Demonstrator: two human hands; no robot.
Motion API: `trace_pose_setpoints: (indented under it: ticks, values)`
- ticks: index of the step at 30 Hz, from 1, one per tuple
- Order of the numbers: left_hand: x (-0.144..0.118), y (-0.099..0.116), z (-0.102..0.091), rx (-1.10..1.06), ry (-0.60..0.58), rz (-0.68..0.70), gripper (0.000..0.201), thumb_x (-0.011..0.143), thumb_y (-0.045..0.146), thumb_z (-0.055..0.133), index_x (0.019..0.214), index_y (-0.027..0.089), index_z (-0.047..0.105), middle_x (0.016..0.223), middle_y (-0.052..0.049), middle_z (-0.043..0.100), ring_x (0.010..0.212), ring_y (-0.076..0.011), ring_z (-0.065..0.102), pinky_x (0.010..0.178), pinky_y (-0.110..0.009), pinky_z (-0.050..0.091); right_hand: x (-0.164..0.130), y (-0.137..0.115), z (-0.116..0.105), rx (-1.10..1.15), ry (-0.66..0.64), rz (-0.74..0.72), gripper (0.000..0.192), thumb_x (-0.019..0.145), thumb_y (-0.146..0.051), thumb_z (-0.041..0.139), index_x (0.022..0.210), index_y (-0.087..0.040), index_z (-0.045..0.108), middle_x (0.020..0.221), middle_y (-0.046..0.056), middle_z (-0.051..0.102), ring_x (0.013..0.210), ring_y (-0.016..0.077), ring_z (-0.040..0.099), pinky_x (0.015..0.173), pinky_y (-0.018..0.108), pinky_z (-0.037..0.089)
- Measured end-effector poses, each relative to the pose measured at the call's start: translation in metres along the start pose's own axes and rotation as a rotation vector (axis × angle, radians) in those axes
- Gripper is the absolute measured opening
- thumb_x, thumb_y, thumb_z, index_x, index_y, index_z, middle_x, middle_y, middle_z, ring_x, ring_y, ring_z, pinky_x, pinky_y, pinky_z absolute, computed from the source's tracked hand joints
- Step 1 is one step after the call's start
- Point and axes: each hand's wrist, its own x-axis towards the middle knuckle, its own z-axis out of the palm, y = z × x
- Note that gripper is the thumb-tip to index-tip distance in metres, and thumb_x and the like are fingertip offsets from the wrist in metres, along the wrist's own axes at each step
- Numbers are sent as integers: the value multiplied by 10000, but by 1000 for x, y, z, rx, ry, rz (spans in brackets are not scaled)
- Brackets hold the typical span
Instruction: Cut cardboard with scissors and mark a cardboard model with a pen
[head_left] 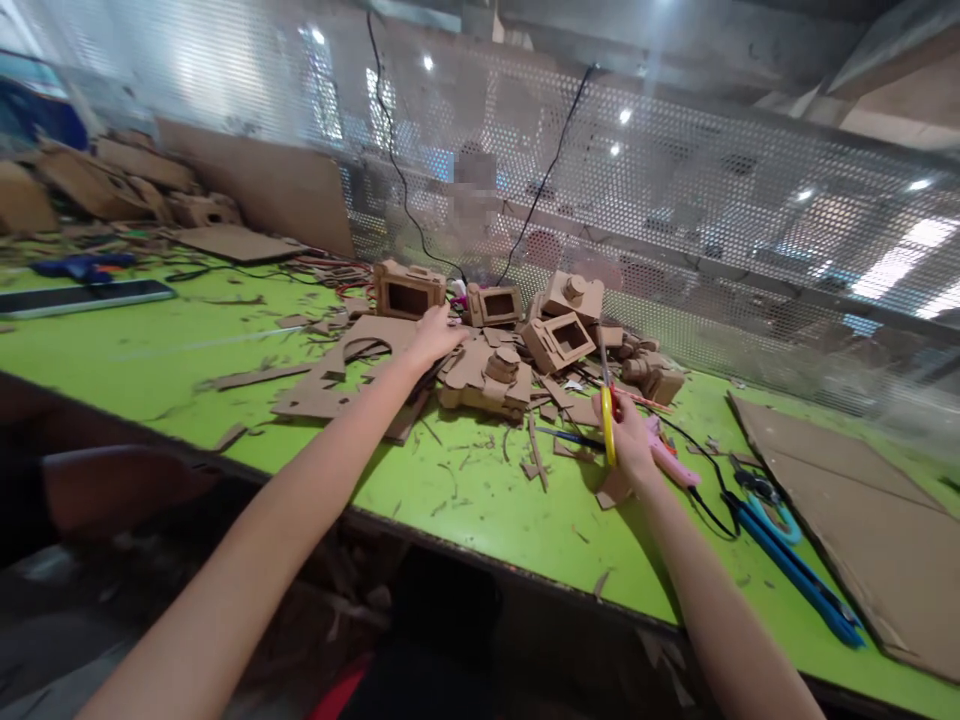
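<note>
- Evidently partly used, a cut cardboard sheet [311, 400] with an arched opening lies flat among scraps [259, 378].
- Next, a cardboard box [410, 292] looks built, its front open; the left hand [442, 338] reaches beside it, fingertips too unclear to tell whether they pinch anything.
- Mid-table, a camera-shaped model [484, 385] seems assembled, brown, layered, round-lensed; what remains unfinished I cannot tell.
- Rightmost, the right hand [631, 435] curls around yellow-handled scissors [608, 428].
</note>
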Motion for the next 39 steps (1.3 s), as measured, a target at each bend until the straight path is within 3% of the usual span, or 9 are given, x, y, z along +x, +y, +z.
trace_pose_setpoints:
  ticks: [6,10,13,16,22,25,28,33,39]
  values:
    - [1,-9,-11,-26,60,-144,426,806,316,469,1206,170,469,1260,-141,587,1108,-227,604,906,-345,493,3,1,-26,-691,60,-89,394,772,-456,612,1079,-217,680,963,105,704,896,299,623,720,376,448]
    - [-6,-6,-16,-3,-104,-181,391,895,429,341,1104,164,539,1049,-138,691,908,-256,679,783,-379,528,13,18,-38,-856,-44,-21,366,737,-305,634,1065,-158,699,995,136,709,930,312,624,735,371,454]
    - [-10,-6,-12,26,-263,-154,547,857,629,384,1056,170,606,1077,-149,699,1091,-335,624,879,-408,490,16,20,-43,-824,-65,52,391,715,-284,642,1074,-133,682,1011,149,697,928,305,626,743,366,467]
    - [-13,-6,-7,40,-384,-115,734,771,760,433,1158,162,611,1305,-158,601,1301,-378,460,1036,-422,379,11,7,-41,-776,10,-76,405,781,-302,590,1142,-124,639,1100,151,656,1012,287,594,815,367,465]
    - [-25,3,-3,-8,-524,-93,1004,684,780,546,1470,196,325,1563,-134,275,1412,-338,304,1124,-398,256,-10,-21,-21,-850,-464,-254,277,876,-374,559,1042,-203,701,1104,95,667,1036,264,585,796,349,460]
    - [-30,5,-1,-45,-532,-115,1074,658,743,612,1501,187,247,1575,-146,234,1415,-342,296,1108,-399,288,-13,-23,-16,-937,-557,-283,280,908,-356,536,1065,-193,700,1150,104,655,1087,275,567,852,368,440]
    - [-31,3,3,-101,-533,-123,1009,688,720,601,1497,227,253,1582,-127,225,1408,-326,318,1075,-388,341,-12,-23,-14,-959,-536,-275,227,919,-267,521,1029,-196,707,1128,88,670,1091,264,571,885,369,419]
    - [-27,-4,7,-171,-532,-130,830,593,634,738,1302,259,526,1502,-118,407,1343,-327,420,1049,-369,367,-12,-25,-15,-968,-473,-209,183,908,-226,515,952,-176,686,1041,113,699,998,274,620,826,375,430]
    - [-25,-3,11,-243,-416,-90,736,531,575,793,1147,226,594,1363,-121,541,1240,-305,502,997,-343,398,-6,-8,-15,-759,-241,-101,232,938,-293,434,1062,-152,570,914,138,700,789,273,646,690,374,456]
